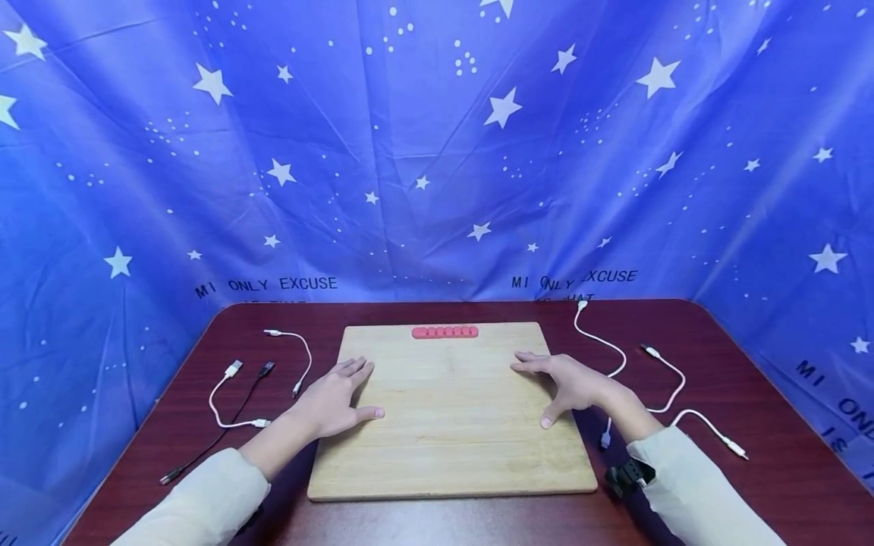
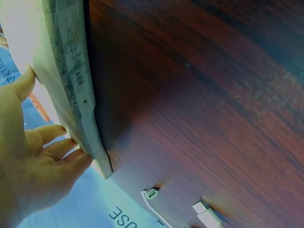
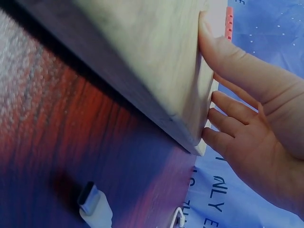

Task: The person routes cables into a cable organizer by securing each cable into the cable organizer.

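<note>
Only the head view frames the whole wooden board [image 1: 451,417].

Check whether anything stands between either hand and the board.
Nothing visible does: the left hand and right hand touch the wooden board, at opposite sides. The cables lie beside it on the table; the red strip sits near its far edge.

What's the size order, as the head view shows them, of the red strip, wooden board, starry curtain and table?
Largest to smallest:
1. Starry curtain
2. Table
3. Wooden board
4. Red strip
No two look alike in size.
</note>
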A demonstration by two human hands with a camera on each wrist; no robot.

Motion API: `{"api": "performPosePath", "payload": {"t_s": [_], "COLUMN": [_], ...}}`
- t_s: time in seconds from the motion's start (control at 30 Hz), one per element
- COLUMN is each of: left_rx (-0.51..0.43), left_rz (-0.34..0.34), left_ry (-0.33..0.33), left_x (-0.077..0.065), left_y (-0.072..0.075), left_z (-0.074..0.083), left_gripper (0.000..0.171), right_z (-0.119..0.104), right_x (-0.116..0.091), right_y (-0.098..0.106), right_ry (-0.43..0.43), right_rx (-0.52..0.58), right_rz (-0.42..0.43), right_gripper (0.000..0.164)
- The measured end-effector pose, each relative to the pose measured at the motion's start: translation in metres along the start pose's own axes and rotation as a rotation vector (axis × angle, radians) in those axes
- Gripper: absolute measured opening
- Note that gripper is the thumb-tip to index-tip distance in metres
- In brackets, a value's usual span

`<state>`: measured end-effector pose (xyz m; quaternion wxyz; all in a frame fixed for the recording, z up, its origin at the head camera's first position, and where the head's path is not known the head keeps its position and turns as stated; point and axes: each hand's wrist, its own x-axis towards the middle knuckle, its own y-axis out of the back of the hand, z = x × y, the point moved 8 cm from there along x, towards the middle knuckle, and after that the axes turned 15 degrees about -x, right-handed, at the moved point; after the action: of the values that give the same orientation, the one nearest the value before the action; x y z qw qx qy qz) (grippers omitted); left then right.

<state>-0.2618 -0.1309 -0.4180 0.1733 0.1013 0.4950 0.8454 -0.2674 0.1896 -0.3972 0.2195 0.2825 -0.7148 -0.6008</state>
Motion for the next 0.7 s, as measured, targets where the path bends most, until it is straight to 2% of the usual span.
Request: {"api": "performPosePath", "payload": {"t_s": [0.27,0.47,0.57,0.7], "left_rx": [-0.007,0.002,-0.014,-0.052], "left_rz": [-0.011,0.028,0.043,0.059], "left_ry": [-0.005,-0.049,-0.082,-0.124], "left_x": [0.003,0.001,-0.001,-0.004], "left_y": [0.001,0.004,0.005,0.005], "left_z": [-0.001,-0.002,-0.004,-0.006], "left_gripper": [0.085,0.085,0.083,0.08], "right_z": [0.001,0.003,0.006,0.009], "right_x": [-0.001,-0.006,-0.009,-0.013], "right_y": [0.0,-0.002,-0.003,0.0], "right_ry": [-0.005,0.006,0.007,0.017], "right_rx": [-0.002,0.048,0.063,0.046], "right_rz": [0.008,0.042,0.076,0.17], "right_gripper": [0.094,0.093,0.093,0.094]}}
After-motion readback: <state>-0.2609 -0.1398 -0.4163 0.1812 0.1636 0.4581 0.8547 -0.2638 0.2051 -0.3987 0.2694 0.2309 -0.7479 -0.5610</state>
